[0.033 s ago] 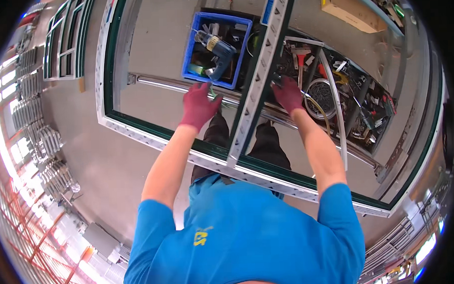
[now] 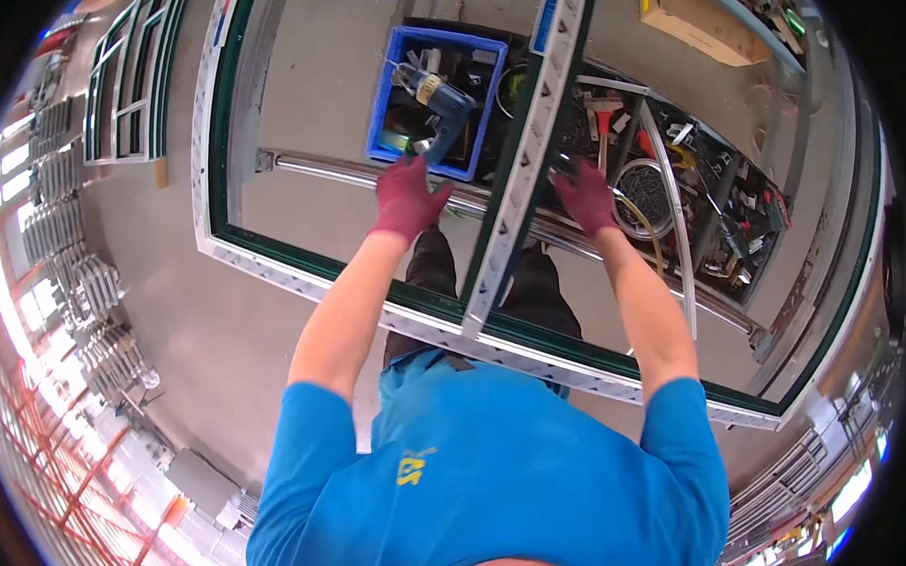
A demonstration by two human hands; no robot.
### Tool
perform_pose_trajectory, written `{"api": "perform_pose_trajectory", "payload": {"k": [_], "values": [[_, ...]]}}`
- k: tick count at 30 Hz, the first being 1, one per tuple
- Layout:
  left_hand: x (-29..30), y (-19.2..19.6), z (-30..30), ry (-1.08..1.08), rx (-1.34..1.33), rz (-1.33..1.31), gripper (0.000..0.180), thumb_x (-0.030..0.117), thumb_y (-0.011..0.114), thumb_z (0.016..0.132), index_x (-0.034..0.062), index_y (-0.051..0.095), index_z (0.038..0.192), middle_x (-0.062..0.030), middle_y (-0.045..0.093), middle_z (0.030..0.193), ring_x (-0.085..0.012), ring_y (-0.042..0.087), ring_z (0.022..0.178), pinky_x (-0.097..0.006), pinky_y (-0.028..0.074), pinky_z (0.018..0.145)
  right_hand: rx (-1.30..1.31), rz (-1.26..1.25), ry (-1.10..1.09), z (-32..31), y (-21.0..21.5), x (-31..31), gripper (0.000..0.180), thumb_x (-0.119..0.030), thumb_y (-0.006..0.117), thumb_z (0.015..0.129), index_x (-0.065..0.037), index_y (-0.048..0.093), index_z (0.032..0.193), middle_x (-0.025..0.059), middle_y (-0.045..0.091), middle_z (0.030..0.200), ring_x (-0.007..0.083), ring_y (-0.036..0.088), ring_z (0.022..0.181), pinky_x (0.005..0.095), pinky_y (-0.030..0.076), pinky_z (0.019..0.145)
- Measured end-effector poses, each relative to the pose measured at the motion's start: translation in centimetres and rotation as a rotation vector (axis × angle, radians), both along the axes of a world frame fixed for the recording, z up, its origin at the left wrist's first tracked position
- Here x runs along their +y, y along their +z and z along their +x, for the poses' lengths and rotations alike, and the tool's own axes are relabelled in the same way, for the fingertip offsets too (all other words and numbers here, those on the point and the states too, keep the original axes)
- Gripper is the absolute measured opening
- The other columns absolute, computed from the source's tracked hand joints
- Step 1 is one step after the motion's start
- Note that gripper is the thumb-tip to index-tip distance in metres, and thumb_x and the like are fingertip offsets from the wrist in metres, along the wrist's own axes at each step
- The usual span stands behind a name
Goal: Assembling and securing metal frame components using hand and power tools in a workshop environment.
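Note:
My left hand (image 2: 407,201), in a maroon glove, reaches over the metal bar (image 2: 339,169) at the near edge of a blue crate (image 2: 371,116). Its thumb stands apart from the fingers, and I see nothing held. A blue-grey power drill (image 2: 443,97) lies in the crate among loose parts. My right hand (image 2: 586,196), gloved alike, is bent beyond the frame's middle bar (image 2: 514,186). A small dark, shiny thing shows at its fingertips; its kind cannot be made out. A large green and silver frame (image 2: 303,272) surrounds both hands.
Right of the middle bar, an open compartmented box holds tools, a red-handled tool (image 2: 604,121) and a round container of small metal pieces (image 2: 644,198). A pale curved strip (image 2: 678,215) crosses it. A cardboard box (image 2: 703,23) stands far right; green frames (image 2: 132,80) lean far left.
Both hands have shifted slightly to the right. The left thumb stands out farther from the fingers. The dark thing at my right fingertips has moved along with that hand.

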State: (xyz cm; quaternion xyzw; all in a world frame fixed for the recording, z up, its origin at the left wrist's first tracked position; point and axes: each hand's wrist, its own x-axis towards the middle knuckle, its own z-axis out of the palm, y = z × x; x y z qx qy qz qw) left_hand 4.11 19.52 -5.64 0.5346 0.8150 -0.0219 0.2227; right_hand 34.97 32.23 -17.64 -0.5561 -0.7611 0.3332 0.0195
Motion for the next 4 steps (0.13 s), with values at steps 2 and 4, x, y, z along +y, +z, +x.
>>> {"api": "perform_pose_trajectory", "payload": {"k": [2, 4], "values": [[2.1, -5.4, -3.5, -0.005, 0.092, -0.141, 0.069, 0.058, 0.076, 0.084, 0.0026, 0.066, 0.125, -0.0206, 0.070, 0.125, -0.0350, 0.068, 0.116, -0.049, 0.055, 0.095, 0.225, -0.081, -0.093, 0.0, 2.9, -0.5, 0.047, -0.031, 0.073, 0.093, -0.003, 0.065, 0.130, 0.0227, 0.071, 0.122, 0.0424, 0.070, 0.111, 0.0488, 0.056, 0.095], [5.7, -7.7, -6.0, -0.080, 0.045, -0.244, 0.070, 0.060, 0.076, 0.082, 0.0035, 0.067, 0.123, -0.0179, 0.072, 0.128, -0.0330, 0.071, 0.113, -0.048, 0.057, 0.092, 0.644, -0.186, -0.332, 8.2, -3.5, -0.8, 0.057, -0.041, 0.073, 0.097, -0.006, 0.063, 0.139, 0.0240, 0.070, 0.126, 0.0430, 0.070, 0.114, 0.0513, 0.055, 0.103]]}}
